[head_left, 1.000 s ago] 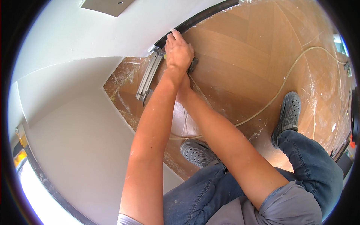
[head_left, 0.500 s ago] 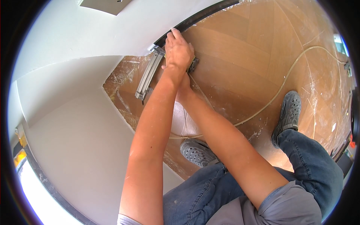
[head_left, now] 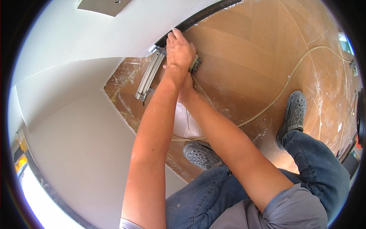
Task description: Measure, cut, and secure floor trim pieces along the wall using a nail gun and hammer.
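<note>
My left hand (head_left: 179, 51) lies with bunched, bent fingers over the head of a nail gun, its fingertips on the black strip (head_left: 196, 17) along the white wall's lower edge. Beneath it, my right hand (head_left: 185, 84) is mostly covered; a curled fingertip at the tool's left side suggests its grip on the handle. The gun's long silver magazine (head_left: 149, 74) angles down toward me, and its dark rear part (head_left: 196, 64) shows beside my left hand. A thin pale hose (head_left: 277, 98) loops across the floor from behind my forearms.
Scuffed herringbone floor (head_left: 238, 57) surrounds my two clogs (head_left: 294, 112). A pale wall (head_left: 70, 129) with a ledge forms a corner at my left. A metal plate (head_left: 103, 5) is on the upper wall. A small pink-white sheet (head_left: 185, 122) lies under my forearms.
My hands and the nail gun sit slightly higher and farther left in the picture, and the view has shifted a little. A bit more of the tool shows right of my left hand.
</note>
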`<action>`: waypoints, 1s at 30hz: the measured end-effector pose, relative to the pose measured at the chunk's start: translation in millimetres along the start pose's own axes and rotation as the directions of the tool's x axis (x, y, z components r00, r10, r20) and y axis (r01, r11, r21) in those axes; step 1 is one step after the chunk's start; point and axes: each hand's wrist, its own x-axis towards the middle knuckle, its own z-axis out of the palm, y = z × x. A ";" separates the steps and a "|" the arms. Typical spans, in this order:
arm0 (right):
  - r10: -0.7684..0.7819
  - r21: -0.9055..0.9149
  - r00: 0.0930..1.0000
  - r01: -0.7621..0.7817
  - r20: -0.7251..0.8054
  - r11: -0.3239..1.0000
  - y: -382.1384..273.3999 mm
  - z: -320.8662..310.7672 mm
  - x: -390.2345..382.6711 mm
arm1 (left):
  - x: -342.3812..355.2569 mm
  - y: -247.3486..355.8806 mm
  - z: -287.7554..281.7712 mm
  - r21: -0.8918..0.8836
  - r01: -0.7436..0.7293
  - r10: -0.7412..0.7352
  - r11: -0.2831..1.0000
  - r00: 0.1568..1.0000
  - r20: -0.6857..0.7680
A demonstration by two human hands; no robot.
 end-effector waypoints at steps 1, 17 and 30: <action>-0.014 0.003 0.998 0.014 0.065 1.000 -0.6 0.9 -0.6 | 0.2 -0.1 0.2 0.002 -0.005 0.005 1.000 1.000 -0.012; 0.001 0.078 0.999 -0.004 0.042 0.997 7.4 -9.7 8.4 | -0.4 -2.7 2.5 -0.006 -0.031 0.031 0.999 0.999 -0.039; 0.028 0.047 1.000 -0.029 0.011 0.998 8.8 -11.3 7.2 | 1.9 -6.1 3.9 -0.026 -0.025 0.024 0.999 1.000 -0.016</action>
